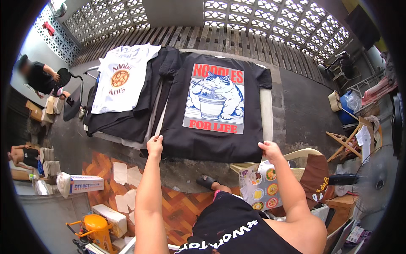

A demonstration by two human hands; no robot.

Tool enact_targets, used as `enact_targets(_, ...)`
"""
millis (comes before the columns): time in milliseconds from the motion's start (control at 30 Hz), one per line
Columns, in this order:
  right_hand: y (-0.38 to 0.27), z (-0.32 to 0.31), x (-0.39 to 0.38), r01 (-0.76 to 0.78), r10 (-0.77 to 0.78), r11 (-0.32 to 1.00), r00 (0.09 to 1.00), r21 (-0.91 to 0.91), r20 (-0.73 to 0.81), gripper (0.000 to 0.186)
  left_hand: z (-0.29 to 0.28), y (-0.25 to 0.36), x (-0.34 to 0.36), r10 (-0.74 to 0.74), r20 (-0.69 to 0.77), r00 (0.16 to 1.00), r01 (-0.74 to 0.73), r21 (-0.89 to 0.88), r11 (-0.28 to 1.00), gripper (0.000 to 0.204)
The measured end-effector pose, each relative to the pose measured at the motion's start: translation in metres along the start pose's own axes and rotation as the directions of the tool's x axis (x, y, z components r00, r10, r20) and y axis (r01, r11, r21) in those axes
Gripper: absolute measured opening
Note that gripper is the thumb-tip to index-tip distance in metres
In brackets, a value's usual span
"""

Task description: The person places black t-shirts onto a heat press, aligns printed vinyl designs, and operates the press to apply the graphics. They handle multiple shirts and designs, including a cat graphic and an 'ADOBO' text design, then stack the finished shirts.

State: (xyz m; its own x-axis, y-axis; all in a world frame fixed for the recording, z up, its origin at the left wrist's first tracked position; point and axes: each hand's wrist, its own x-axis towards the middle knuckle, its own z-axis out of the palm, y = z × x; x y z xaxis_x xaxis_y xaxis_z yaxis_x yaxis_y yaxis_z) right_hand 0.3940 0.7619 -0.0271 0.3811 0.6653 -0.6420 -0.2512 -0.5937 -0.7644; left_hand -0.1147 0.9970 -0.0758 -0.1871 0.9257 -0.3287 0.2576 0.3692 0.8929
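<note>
A black T-shirt (173, 106) with a printed picture of a cat eating from a bowl (213, 99) lies spread across a long table (267, 108). My left hand (155, 145) pinches its lower left corner, and my right hand (268, 148) pinches the lower right corner near the front edge. To the left, a white T-shirt (108, 99) with a round brown print and lettering rests over several dark shirts (114, 127).
Co-workers (44, 74) (27, 156) are at the left. At lower right stand a chair (304, 154) with printed cloths (266, 190) and a fan (370, 182). A long box (86, 184) and a yellow compressor (95, 228) sit lower left. Wooden slats (182, 38) line the back.
</note>
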Motion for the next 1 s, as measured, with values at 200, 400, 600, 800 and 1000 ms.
enact_targets(200, -0.032, 0.099, -0.026, 0.195, -0.725, 0.235, 0.687, -0.952, -0.038, 0.051, -0.079, 0.011, -0.103, 0.475, 0.075, 0.877, -0.466, 0.378, 0.800, 0.026)
enact_targets(400, -0.032, 0.328, -0.039, 0.931, -0.249, -0.123, 0.306, -0.344, 0.919, 0.035, -0.185, -0.069, -0.350, 0.015, -0.022, 1.000, -0.003, 0.479, 0.878, 0.028)
enact_targets(600, 0.110, 0.464, -0.091, 0.896, 0.563, -0.245, -0.179, 0.370, 0.807, 0.032, -0.147, -0.111, -0.628, -0.103, -0.909, 0.403, 0.361, 0.055, 0.931, 0.020)
enact_targets(800, 0.248, 0.529, -0.164, 0.931, 0.889, -0.364, 0.337, 0.033, 0.311, 0.024, 0.045, -0.122, -0.770, -0.188, -0.642, -0.743, 0.311, -0.581, 0.752, 0.018)
enact_targets(1000, 0.376, 0.522, -0.345, 0.817, 0.960, -0.275, 0.261, 0.508, 0.100, 0.017, 0.229, -0.143, -0.666, -0.510, -0.279, -0.814, -0.063, -0.829, 0.555, 0.025)
